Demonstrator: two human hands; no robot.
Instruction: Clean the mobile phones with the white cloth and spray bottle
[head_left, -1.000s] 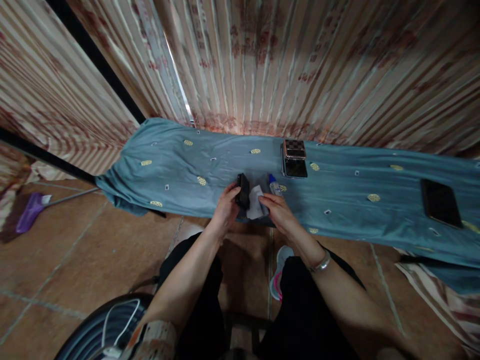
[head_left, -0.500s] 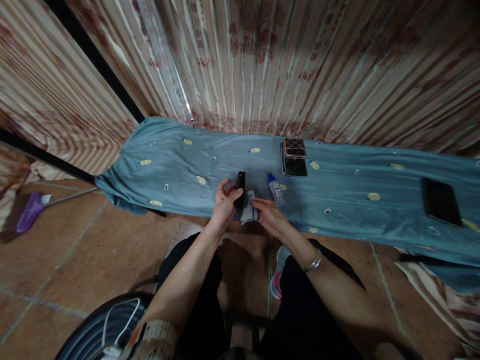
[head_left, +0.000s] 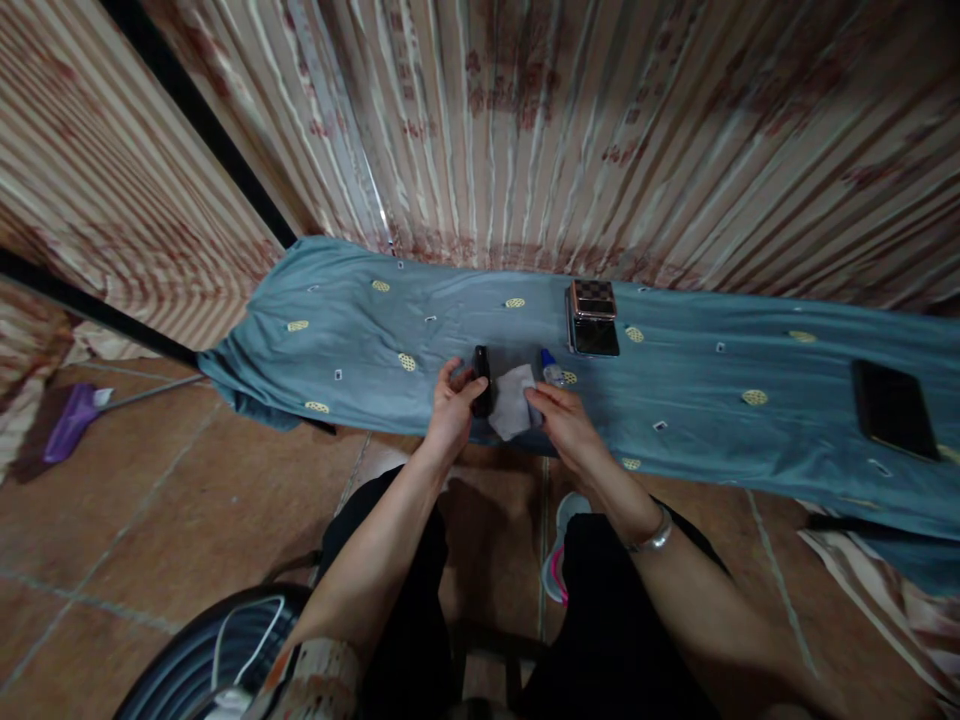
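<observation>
As the head view now shows, the right hand (head_left: 561, 414) has drawn back to its own side, and the pale grey cloth (head_left: 513, 402) pinched between its thumb and fingers has fanned out into a broader shape. That seems to leave the cloth beside the black phone-like device (head_left: 481, 382) rather than folded in close to it, though whether its left edge touches the device I cannot tell. Near the front edge of the patterned blue-green sheet (head_left: 360, 330), the left hand (head_left: 452, 408) grips the device upright, almost edge-on to the camera. The two hands are apart, with the device and the cloth between them.

Half a second earlier, the cloth was narrower and nearer the device, and the clear blue-capped bottle (head_left: 552, 371) showed whole; its lower part is now hidden by the right hand. The left hand and its device have hardly moved. The dark-screened phone (head_left: 595, 338), a checkered box (head_left: 593, 299) resting on it, and the black tablet-like device (head_left: 895, 410) lie as they did.
</observation>
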